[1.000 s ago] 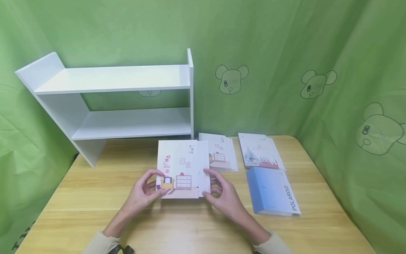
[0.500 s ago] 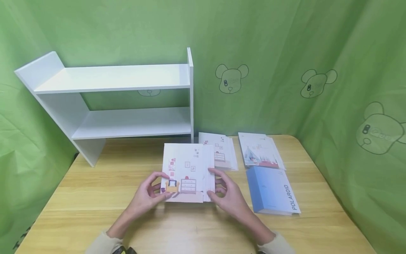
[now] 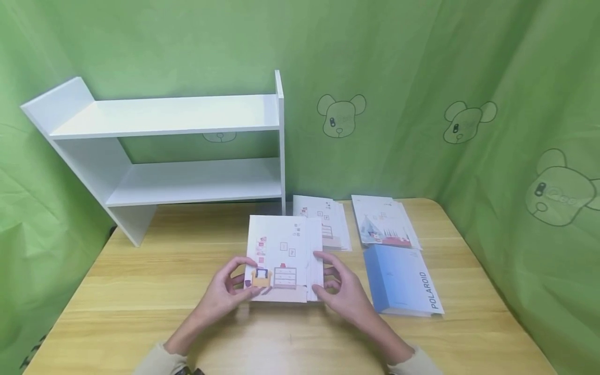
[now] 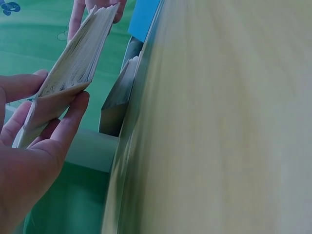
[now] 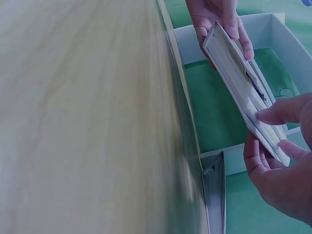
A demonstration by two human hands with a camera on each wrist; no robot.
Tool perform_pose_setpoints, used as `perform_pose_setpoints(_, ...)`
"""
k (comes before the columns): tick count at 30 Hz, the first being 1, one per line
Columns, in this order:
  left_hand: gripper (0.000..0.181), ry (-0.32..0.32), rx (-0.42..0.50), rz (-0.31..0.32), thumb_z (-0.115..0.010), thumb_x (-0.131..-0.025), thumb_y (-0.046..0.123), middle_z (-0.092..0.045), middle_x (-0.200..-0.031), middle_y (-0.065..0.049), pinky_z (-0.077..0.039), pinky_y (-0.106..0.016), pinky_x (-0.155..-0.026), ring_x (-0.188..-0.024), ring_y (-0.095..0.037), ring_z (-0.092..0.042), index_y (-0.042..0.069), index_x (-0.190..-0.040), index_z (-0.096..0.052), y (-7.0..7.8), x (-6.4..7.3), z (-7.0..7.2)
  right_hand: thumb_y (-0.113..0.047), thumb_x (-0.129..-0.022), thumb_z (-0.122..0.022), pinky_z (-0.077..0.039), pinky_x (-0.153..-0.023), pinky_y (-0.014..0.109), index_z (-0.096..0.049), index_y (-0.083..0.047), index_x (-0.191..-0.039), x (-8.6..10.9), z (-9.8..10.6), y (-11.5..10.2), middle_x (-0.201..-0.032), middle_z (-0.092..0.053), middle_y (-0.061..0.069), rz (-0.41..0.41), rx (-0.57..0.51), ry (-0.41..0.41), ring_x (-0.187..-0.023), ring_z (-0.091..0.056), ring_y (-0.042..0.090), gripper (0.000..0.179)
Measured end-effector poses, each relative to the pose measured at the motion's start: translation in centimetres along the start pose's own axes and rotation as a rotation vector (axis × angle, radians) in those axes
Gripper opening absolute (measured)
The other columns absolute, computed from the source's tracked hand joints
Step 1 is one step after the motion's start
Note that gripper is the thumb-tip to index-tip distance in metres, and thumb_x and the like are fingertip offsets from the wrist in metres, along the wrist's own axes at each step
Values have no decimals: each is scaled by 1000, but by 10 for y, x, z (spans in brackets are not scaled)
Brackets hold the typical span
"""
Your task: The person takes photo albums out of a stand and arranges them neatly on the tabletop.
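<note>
Both hands hold up a white photo album (image 3: 276, 245) above the table, its cover printed with an armchair, a chest of drawers and small frames. My left hand (image 3: 225, 291) grips the spine side between thumb and fingers. At the opposite edge, my right hand (image 3: 346, 292) pinches the cover and the page edges. The left wrist view shows the thick pages (image 4: 80, 58) from below, with the left fingers curled round the spine. In the right wrist view the same album (image 5: 239, 78) slants between the two hands.
A white two-tier shelf (image 3: 197, 182) stands at the back left of the wooden table (image 3: 140, 312). A similar album (image 3: 335, 224) lies beside it, partly hidden. Further right are a tent-print album (image 3: 384, 224) and a blue POLAROID album (image 3: 403, 281). Green curtain (image 3: 384, 52) hangs behind.
Both hands have moved the album a little to the right and toward the person. It now covers more of the similar album behind it. The grip looks the same.
</note>
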State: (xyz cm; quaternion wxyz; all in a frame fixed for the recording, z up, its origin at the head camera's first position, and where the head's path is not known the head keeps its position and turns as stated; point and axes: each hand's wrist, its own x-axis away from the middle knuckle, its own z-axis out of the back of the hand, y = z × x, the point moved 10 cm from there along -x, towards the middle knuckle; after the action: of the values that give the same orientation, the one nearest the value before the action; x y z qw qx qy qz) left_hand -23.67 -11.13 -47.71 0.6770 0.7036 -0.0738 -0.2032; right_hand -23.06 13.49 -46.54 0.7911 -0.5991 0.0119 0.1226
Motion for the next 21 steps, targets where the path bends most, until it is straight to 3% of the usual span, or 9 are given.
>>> perform_pose_setpoints(21,50,-18,-2,55,-77,-85,-6,-40,-145,-26,-62,-44,-86,-118,-51,-60,2,-128,-54,-8,-2,-18,14,-77,-78,-63,-78,28,-54,-12,-146,8,15,7,-144,-55,13,-19,31,12,-102,-65,30,77)
